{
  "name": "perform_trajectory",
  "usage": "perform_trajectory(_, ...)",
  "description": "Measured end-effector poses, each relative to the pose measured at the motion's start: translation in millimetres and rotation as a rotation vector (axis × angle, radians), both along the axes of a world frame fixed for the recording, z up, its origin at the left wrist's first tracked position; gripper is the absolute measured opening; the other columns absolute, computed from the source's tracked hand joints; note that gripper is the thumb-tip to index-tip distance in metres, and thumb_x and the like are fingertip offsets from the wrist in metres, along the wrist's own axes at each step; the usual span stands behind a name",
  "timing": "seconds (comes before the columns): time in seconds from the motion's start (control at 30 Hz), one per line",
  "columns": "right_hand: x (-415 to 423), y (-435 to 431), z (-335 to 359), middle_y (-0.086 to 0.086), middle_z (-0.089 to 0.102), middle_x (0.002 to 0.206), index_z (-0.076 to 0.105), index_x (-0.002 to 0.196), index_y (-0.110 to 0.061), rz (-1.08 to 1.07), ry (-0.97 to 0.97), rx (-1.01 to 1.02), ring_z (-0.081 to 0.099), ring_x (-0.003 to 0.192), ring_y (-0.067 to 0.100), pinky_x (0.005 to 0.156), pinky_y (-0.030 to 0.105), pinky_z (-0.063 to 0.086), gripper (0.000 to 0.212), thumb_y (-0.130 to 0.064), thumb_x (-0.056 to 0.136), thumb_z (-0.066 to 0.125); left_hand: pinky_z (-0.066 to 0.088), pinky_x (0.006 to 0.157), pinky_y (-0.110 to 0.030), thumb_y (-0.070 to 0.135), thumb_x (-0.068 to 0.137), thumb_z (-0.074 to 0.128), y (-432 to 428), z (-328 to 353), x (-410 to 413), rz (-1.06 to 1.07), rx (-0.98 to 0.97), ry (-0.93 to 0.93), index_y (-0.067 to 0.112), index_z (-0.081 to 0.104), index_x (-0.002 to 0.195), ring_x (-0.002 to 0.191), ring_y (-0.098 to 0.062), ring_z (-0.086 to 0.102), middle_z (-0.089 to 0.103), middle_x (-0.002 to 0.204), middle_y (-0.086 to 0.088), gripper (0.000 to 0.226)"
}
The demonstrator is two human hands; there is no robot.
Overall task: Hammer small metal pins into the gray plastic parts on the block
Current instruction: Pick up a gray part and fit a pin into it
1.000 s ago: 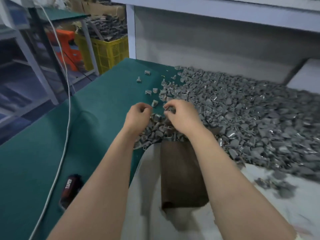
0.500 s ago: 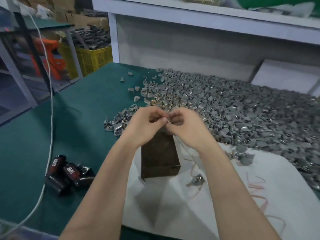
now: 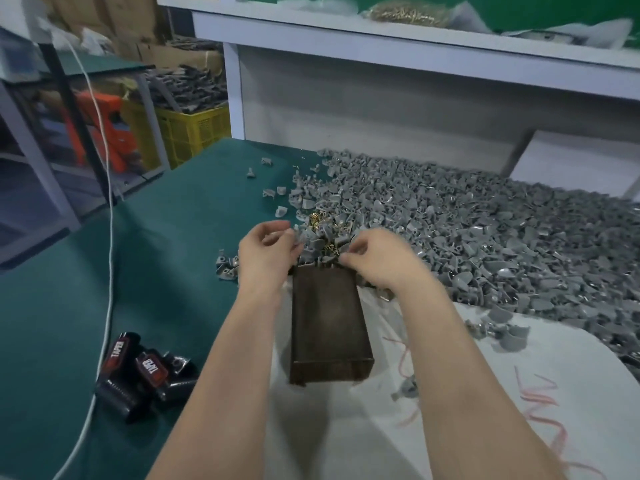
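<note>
A dark brown block (image 3: pixel 329 327) lies lengthwise on a white cloth (image 3: pixel 346 431). Its far end meets a large heap of gray plastic parts (image 3: pixel 485 244). Small brass pins (image 3: pixel 320 221) are scattered among the nearest parts. My left hand (image 3: pixel 266 252) hovers at the block's far left corner with its fingers curled toward the thumb. Blur hides whether it holds anything. My right hand (image 3: pixel 375 259) is at the far right corner, its fingertips pinched together on a gray part at the block's end.
Black tools with red labels (image 3: pixel 145 372) lie on the green mat (image 3: pixel 156 258) to the left. Beside them runs a white cable (image 3: pixel 110 216). Loose gray parts (image 3: pixel 505 336) sit on the cloth at right. A white shelf (image 3: pixel 381 39) rises behind, and a yellow crate (image 3: pixel 194 133) stands far left.
Half a second ago both hands were pinched together over the block. They have since drawn apart and moved to the block's far end by the pins. The view has shifted.
</note>
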State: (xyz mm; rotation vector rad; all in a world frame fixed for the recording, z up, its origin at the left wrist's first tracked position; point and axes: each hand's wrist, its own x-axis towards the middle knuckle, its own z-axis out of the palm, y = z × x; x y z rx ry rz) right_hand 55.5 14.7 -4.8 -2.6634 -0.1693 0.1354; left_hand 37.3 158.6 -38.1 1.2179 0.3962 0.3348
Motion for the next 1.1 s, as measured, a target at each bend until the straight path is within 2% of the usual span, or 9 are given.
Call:
perform_trajectory(0.07,18,14,-6,0.005,0.069,0.099,0.069,0.099,-0.015,-0.095,-0.138,-0.038,0.064,0.09,0.025,0.076,0.032,0.051,0.016,-0.017,0.09,0.057,0.051,0.067,-0.014,0.007,0.089,0.062,-1,2,2,-0.012,0.087,-0.006,0.015,0.064,0.082,0.08,-0.01,0.068,0.068,0.089,-0.004,0.011)
perform_trajectory(0.2,45,41,-20,0.009,0.062,0.117,0.062,0.112,-0.013,-0.164,-0.069,-0.157,0.057,0.109,0.029,0.088,0.038,0.043,0.027,-0.013,0.086,0.055,0.048,0.069,-0.012,0.017,0.084,0.069,-1,1,-1,-0.074,0.237,0.01,0.024,0.068,0.083,0.082,-0.006,0.065,0.07,0.088,0.004,0.007)
perform_trajectory(0.27,55,46,-24,0.009,0.059,0.123,0.058,0.117,-0.013,-0.198,-0.031,-0.177,0.054,0.114,0.029,0.085,0.038,0.038,0.033,-0.014,0.084,0.056,0.046,0.065,-0.01,0.014,0.084,0.068,0,-1,-1,-0.083,0.293,0.02,0.026,0.067,0.083,0.08,-0.006,0.064,0.068,0.087,0.006,0.011)
perform_trajectory(0.37,63,50,-27,0.009,0.055,0.128,0.057,0.119,-0.013,-0.221,-0.002,-0.192,0.052,0.117,0.03,0.079,0.036,0.032,0.036,-0.014,0.083,0.057,0.049,0.077,-0.02,0.007,0.086,0.064,-4,-4,-1,-0.028,0.324,-0.003,0.019,0.065,0.083,0.086,-0.013,0.063,0.062,0.082,0.013,0.012)
perform_trajectory(0.47,66,49,-29,0.009,0.057,0.124,0.057,0.117,-0.013,-0.235,-0.01,-0.186,0.054,0.115,0.029,0.081,0.035,0.034,0.034,-0.017,0.083,0.059,0.045,0.082,-0.022,0.008,0.087,0.06,-14,-7,-4,0.03,0.515,-0.02,0.014,0.067,0.095,0.088,-0.01,0.06,0.058,0.082,0.017,0.013)
perform_trajectory(0.6,68,49,-32,0.008,0.057,0.123,0.056,0.117,-0.015,-0.232,-0.025,-0.2,0.054,0.114,0.029,0.081,0.037,0.034,0.033,-0.017,0.084,0.058,0.038,0.071,-0.006,0.008,0.088,0.056,-23,-10,-9,0.053,0.651,-0.059,0.018,0.065,0.1,0.083,-0.001,0.055,0.06,0.089,0.012,0.018)
perform_trajectory(0.87,69,47,-37,0.011,0.056,0.125,0.05,0.127,-0.012,-0.213,-0.021,-0.222,0.051,0.117,0.031,0.091,0.041,0.037,0.043,-0.012,0.084,0.054,0.038,0.066,0.001,0.01,0.088,0.06,-21,-13,-22,0.07,0.527,-0.053,0.022,0.064,0.093,0.075,0.013,0.054,0.058,0.083,0.02,0.014)
perform_trajectory(1.0,72,32,-33,0.013,0.06,0.104,0.062,0.097,-0.011,-0.194,-0.071,-0.094,0.058,0.096,0.03,0.08,0.035,0.045,0.012,-0.015,0.09,0.053,0.034,0.063,0.006,0.009,0.089,0.059,-27,-15,-19,0.06,0.512,-0.059,0.018,0.064,0.094,0.071,0.026,0.048,0.057,0.082,0.021,0.012)
perform_trajectory(1.1,67,22,-25,0.014,0.066,0.094,0.065,0.092,-0.001,-0.151,-0.177,0.03,0.061,0.09,0.031,0.072,0.03,0.044,0.02,-0.017,0.094,0.052,0.035,0.062,0.003,0.008,0.088,0.058,-37,-12,-14,0.082,0.486,-0.046,0.019,0.063,0.092,0.07,0.02,0.051,0.056,0.079,0.019,0.013)
